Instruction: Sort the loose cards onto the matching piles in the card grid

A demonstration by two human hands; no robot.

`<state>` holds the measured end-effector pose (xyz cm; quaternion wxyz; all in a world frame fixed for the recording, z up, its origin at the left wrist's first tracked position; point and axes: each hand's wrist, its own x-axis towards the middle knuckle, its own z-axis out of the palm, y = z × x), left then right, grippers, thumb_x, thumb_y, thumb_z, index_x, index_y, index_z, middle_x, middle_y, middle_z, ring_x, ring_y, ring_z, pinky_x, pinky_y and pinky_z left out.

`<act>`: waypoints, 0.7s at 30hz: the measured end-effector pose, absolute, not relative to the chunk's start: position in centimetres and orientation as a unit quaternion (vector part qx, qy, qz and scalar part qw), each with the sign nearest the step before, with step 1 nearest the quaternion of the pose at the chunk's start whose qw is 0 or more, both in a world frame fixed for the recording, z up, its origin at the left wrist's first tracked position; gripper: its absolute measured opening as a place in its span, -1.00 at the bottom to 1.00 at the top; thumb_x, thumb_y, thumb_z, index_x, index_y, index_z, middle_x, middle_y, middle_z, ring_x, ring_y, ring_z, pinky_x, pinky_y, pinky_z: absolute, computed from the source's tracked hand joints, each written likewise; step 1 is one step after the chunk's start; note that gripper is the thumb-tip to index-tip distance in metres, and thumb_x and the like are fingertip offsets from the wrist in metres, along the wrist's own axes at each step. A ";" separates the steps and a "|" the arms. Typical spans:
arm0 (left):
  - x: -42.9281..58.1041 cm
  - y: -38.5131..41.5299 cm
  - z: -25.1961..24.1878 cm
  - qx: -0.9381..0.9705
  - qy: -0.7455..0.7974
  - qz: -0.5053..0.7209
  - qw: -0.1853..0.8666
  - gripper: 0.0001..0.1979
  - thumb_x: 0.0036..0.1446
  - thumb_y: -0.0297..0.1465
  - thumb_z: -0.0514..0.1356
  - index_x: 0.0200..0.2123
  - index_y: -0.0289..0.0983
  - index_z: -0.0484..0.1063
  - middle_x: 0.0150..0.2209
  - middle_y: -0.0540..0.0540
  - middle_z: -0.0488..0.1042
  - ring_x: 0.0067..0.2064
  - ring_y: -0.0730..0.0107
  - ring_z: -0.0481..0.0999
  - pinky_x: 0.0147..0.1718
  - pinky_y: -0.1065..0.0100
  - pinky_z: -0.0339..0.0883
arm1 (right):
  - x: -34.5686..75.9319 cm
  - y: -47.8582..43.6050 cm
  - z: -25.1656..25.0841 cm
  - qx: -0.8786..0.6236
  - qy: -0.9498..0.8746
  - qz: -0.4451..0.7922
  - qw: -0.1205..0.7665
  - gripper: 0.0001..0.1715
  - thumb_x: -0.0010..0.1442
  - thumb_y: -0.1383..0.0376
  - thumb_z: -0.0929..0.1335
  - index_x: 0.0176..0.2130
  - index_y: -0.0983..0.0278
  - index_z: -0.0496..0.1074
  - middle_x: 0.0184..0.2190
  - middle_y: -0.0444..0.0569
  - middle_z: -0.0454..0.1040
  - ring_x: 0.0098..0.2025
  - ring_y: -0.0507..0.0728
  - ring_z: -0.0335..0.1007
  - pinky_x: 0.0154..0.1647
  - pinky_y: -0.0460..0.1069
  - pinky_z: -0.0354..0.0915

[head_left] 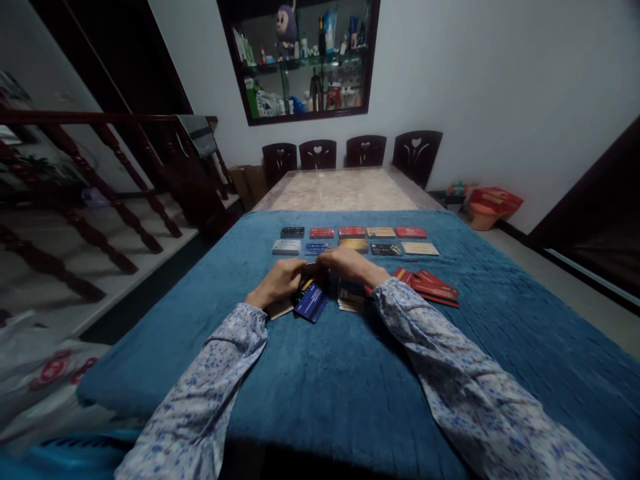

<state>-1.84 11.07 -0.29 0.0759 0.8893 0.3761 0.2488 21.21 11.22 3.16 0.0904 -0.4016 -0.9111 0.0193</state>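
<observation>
My left hand point(281, 277) and my right hand point(351, 264) meet over the blue cloth, fingers bent and pinched together. Between their fingertips shows the edge of what looks like a card point(313, 267), mostly hidden. Just below lie loose cards, among them a blue card point(312, 303) with a dark stripe and a pale card point(281, 309) partly under my left hand. A small stack of cards point(351, 297) sits below my right wrist. Fanned red cards point(434, 288) lie beyond my right sleeve.
Two rows of card stacks run across the cloth, with a black stack point(386, 249) and a silver stack point(287, 247) in the nearer row. The blue cloth point(310, 373) covers the near part of the table; bare stone top point(345, 190) shows behind. Dark chairs point(367, 151) line the far end.
</observation>
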 end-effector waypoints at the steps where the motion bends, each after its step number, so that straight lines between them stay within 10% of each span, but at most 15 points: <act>1: -1.8 11.1 -0.3 0.888 0.373 0.257 0.081 -0.64 0.14 -0.63 0.07 -0.10 -0.31 0.58 -0.15 -0.16 0.66 -0.15 0.27 0.62 -0.12 0.29 0.47 | 21.2 11.2 3.1 -0.405 -0.909 0.018 0.092 -0.58 0.32 0.48 0.26 0.04 0.27 0.59 -0.08 0.15 0.64 -0.10 0.17 0.53 -0.20 -0.03 0.21; 9: -1.7 10.9 -0.4 0.869 0.402 0.275 0.084 -0.48 0.13 -0.60 0.11 0.17 -0.28 0.42 -0.09 -0.17 0.65 -0.12 0.24 0.64 -0.12 0.30 0.48 | 20.9 10.9 2.4 -0.451 -0.886 0.017 0.106 -0.44 0.38 0.43 0.25 0.32 0.29 0.29 0.07 0.20 0.59 0.01 0.23 0.55 -0.18 0.00 0.23; 21: -1.5 10.8 -0.9 0.865 0.398 0.293 0.086 -0.61 0.15 -0.61 0.07 0.04 -0.30 0.41 -0.11 -0.15 0.59 -0.13 0.29 0.59 -0.10 0.33 0.46 | 20.2 10.6 1.7 -0.483 -0.870 -0.022 0.100 -0.63 0.41 0.32 0.26 0.18 0.25 0.35 0.08 0.16 0.50 -0.06 0.20 0.51 -0.21 -0.03 0.22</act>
